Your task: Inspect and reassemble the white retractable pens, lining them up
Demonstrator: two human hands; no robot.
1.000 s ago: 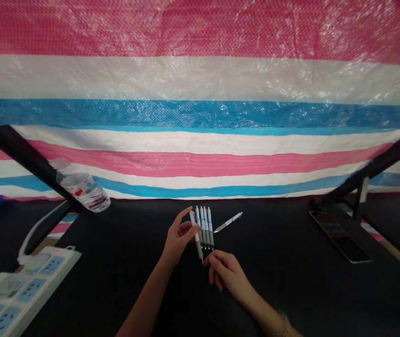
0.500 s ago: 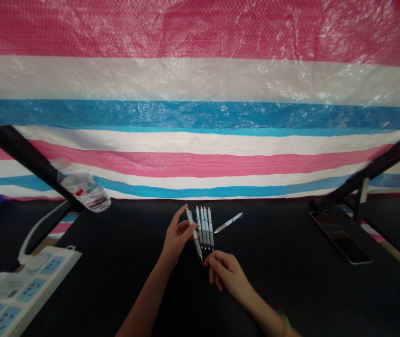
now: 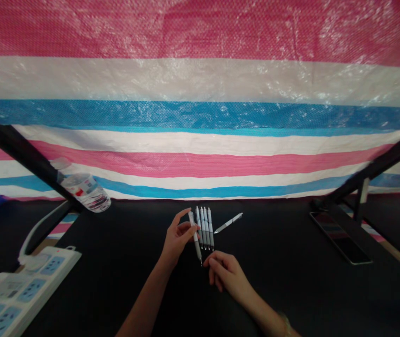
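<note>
My left hand (image 3: 178, 236) pinches a white and grey pen (image 3: 195, 236) by its upper half, tip pointing down toward me. My right hand (image 3: 225, 271) rests on the black table (image 3: 115, 262) just below the pen's tip, fingers curled, thumb and forefinger close to the tip; whether they touch it is unclear. Three similar pens (image 3: 205, 227) lie side by side on the table right of the held one. A further pen (image 3: 228, 223) lies slanted farther right, apart from the row.
A plastic water bottle (image 3: 84, 187) lies at the left against a black frame bar (image 3: 17, 150). A white power strip (image 3: 20, 290) sits at the lower left. A dark phone (image 3: 338, 236) lies at the right. A striped tarp (image 3: 200, 93) hangs behind.
The pen in my left hand tilted slightly out to the left and came back closer to the row. My right hand has stayed put.
</note>
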